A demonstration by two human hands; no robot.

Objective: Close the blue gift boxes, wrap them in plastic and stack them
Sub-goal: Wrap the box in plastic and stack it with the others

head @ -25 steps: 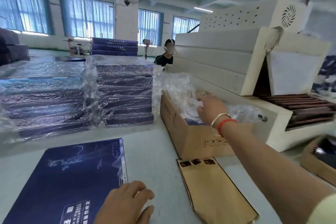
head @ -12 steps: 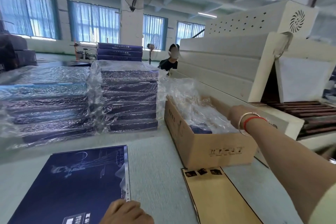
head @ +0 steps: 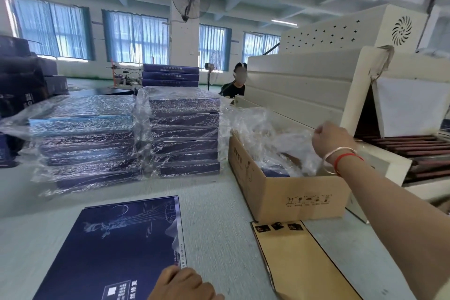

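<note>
Now the right hand (head: 332, 140) pinches a plastic sheet (head: 275, 139) above the carton (head: 292, 192), far right. Draw it out slowly, one sheet only. The left hand (head: 181, 284) rests, fingers curled, beside the closed blue box (head: 117, 246) on the near worktop (head: 219, 214).

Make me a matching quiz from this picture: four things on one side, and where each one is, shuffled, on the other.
Things:
1. blue gift box
2. wrapped stacks
3. plastic film
4. right hand

Places:
A. spilling out of the cardboard box
B. far side of the table
C. pinching film above the carton
D. flat, nearest the camera

Pairs: 1-D, 2-B, 3-A, 4-C
</note>
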